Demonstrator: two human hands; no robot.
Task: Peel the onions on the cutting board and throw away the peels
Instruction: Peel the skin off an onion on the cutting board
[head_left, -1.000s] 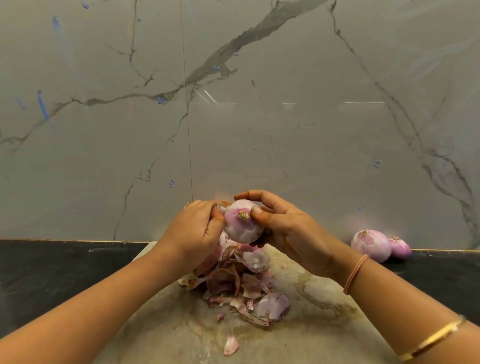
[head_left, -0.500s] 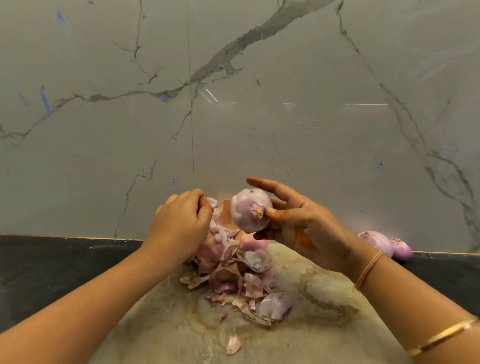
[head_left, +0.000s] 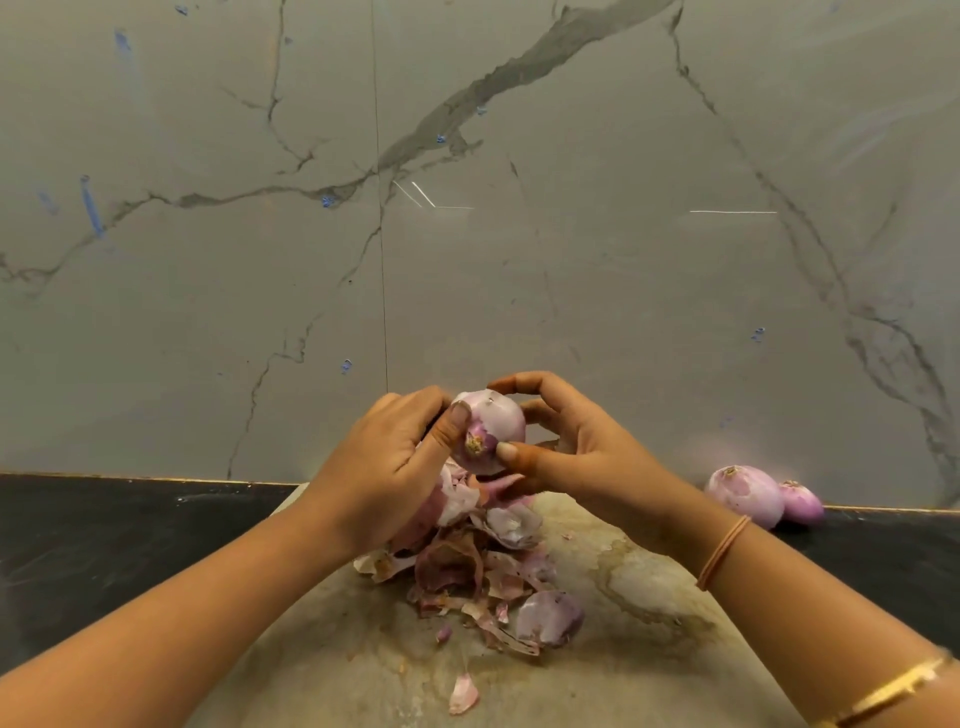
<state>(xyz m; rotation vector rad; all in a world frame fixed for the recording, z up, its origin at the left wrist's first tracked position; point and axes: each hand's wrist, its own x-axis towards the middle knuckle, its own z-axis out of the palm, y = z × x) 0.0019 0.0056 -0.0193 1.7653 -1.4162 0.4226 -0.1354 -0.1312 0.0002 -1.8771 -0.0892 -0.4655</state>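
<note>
I hold a pale purple onion (head_left: 491, 431) in the air above the stained cutting board (head_left: 649, 597), its root end facing me. My right hand (head_left: 571, 447) grips it between thumb and fingers. My left hand (head_left: 395, 467) presses its thumb against the onion's left side. Below the onion lies a heap of pink and brown peels (head_left: 478, 566), with one loose peel (head_left: 463, 693) nearer to me. An unpeeled onion seems to lie under my left hand, mostly hidden.
Two peeled onions (head_left: 745, 496) rest on the black countertop (head_left: 104, 545) to the right, against the grey marble wall (head_left: 467, 208). The board's left and front areas hold only small scraps.
My left hand came back from the peel heap and met the onion again. The right hand turned the onion so its root end faces me and lowered it slightly.
</note>
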